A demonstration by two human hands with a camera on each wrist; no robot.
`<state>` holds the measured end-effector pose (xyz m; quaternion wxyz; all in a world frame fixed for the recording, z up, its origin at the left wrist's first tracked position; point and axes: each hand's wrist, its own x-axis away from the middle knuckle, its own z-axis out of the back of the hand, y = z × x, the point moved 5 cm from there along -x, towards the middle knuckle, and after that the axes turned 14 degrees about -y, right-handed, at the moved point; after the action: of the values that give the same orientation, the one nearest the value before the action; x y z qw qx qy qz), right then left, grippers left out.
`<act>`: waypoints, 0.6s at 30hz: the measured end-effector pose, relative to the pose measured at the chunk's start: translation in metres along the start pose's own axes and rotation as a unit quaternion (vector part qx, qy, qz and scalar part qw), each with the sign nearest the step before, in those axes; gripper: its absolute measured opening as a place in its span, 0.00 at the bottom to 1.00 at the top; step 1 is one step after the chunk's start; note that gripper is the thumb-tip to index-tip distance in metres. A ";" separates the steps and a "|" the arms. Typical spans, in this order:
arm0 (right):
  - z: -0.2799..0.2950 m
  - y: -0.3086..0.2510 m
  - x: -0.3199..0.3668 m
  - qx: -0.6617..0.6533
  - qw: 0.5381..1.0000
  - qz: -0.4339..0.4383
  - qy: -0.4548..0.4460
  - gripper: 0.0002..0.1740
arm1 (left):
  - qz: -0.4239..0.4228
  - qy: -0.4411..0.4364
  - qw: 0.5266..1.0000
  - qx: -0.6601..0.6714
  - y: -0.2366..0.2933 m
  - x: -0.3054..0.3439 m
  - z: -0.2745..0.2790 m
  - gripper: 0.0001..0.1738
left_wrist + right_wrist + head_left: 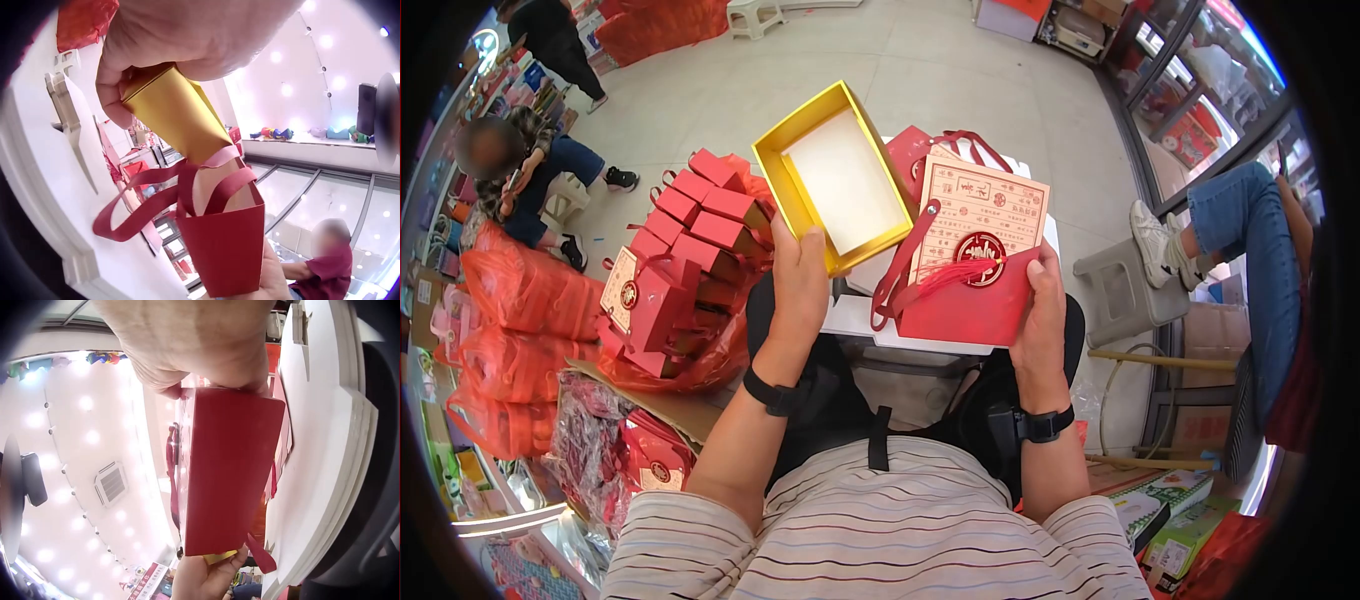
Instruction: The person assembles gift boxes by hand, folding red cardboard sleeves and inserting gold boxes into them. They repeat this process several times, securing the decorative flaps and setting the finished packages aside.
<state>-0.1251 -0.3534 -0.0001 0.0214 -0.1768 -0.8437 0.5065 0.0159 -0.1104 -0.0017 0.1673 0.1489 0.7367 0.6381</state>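
Observation:
My left hand (800, 285) grips one end of an open, tray-shaped gold box (840, 180) with a white inside, thumb against its near wall. My right hand (1043, 320) holds a red paper gift bag (960, 320) by its side. The bag bears a cream printed panel (975, 195), a round emblem and a red tassel (955, 275). In the left wrist view, the gold box (178, 112) slants down toward the bag's mouth and overlaps its ribbon handles (140, 206). The right wrist view shows the bag's plain red side (231, 469) under my right hand.
A white table (855, 315) stands before my knees, with another red bag (908, 150) lying on it. Several red gift boxes (690, 215) are piled at left, beside red plastic-wrapped bundles (530, 300). A grey stool (1130, 290) and another person's legs (1245, 230) are at right.

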 end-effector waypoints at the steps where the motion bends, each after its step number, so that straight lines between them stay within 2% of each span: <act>1: 0.000 -0.001 0.000 0.012 1.000 0.001 0.005 0.33 | -0.021 0.003 0.998 -0.054 -0.005 0.002 0.003 0.28; 3: -0.001 -0.004 0.000 0.038 0.999 0.001 0.016 0.32 | -0.060 0.007 0.985 -0.160 -0.018 0.003 0.009 0.29; 6: -0.003 -0.001 -0.001 0.044 0.999 0.017 0.027 0.31 | -0.073 -0.008 0.969 -0.234 -0.024 0.014 0.011 0.31; 9: -0.003 -0.005 -0.004 0.055 0.998 0.023 0.032 0.29 | -0.036 -0.037 0.957 -0.287 -0.023 0.026 0.007 0.32; 12: 0.000 -0.003 -0.005 0.068 0.997 0.016 0.034 0.28 | -0.028 -0.076 0.974 -0.212 -0.013 0.034 0.007 0.33; 15: 0.004 0.002 -0.004 0.049 0.997 0.009 0.057 0.27 | -0.058 -0.091 0.958 -0.267 -0.013 0.035 0.015 0.33; 18: 0.005 0.003 -0.003 0.047 0.997 0.004 0.058 0.26 | -0.054 -0.107 0.955 -0.272 -0.008 0.037 0.016 0.34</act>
<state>-0.1223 -0.3577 -0.0052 0.0762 -0.2082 -0.8155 0.5347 -0.0108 -0.0816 -0.0139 0.3134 0.1254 0.5202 0.7845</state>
